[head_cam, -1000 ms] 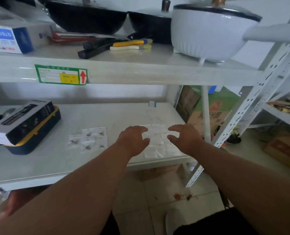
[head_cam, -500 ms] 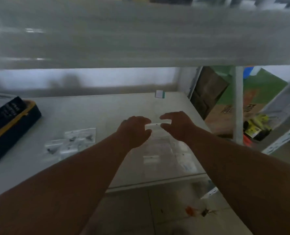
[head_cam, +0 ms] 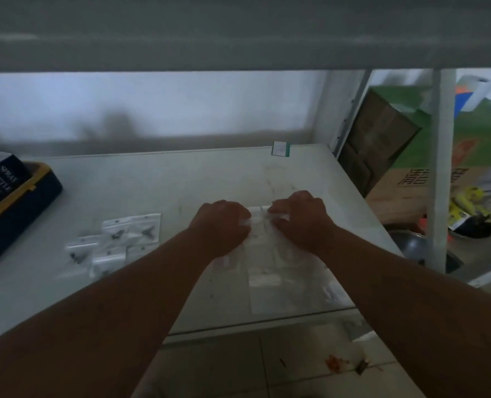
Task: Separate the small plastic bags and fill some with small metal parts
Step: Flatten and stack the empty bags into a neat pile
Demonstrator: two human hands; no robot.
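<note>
A strip of joined clear plastic bags [head_cam: 263, 278] lies on the white shelf [head_cam: 181, 182], running from my hands toward the front edge. My left hand [head_cam: 222, 222] and my right hand [head_cam: 300, 216] sit side by side at the strip's far end. Each pinches the white top edge of the bags there, fingers curled, a narrow gap between them. To the left lies a loose cluster of small filled bags [head_cam: 117, 244] with dark metal parts inside.
A dark blue and yellow case [head_cam: 17, 205] with a black box on top stands at the left edge. A small white tag [head_cam: 280, 148] sits at the shelf's back. An upper shelf hangs low overhead. Cardboard boxes and a metal bowl lie on the floor right.
The view has tilted down and come closer. My hands went from hovering open over the bags to gripping the strip's far end close together.
</note>
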